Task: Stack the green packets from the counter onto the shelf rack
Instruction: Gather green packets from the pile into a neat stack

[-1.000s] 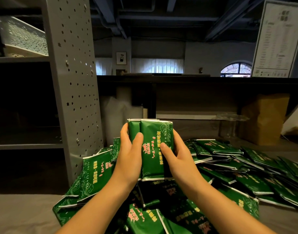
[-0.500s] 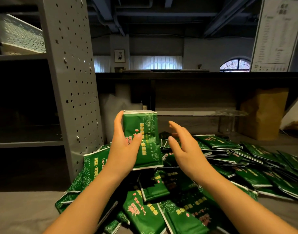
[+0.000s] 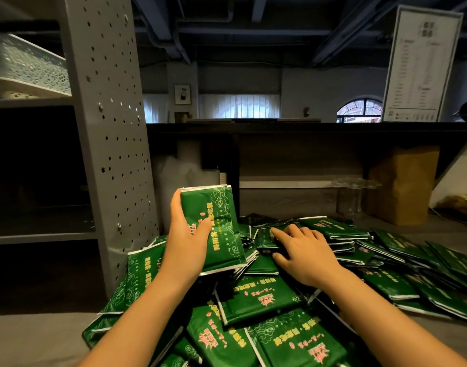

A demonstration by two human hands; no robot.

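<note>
Green packets (image 3: 264,300) are heaped on the desk (image 3: 28,337), spread below and to the right of both grips. Left of the left grip (image 3: 186,242) the shelf rack (image 3: 105,128) is seen, its perforated post close by. A small stack of packets (image 3: 219,223) is held upright, clamped between that grip's thumb and fingers. The right grip (image 3: 304,250) is laid on the heap, fingers apart, nothing clasped. Beyond it to the right a brown paper bag (image 3: 402,186) is seen.
</note>
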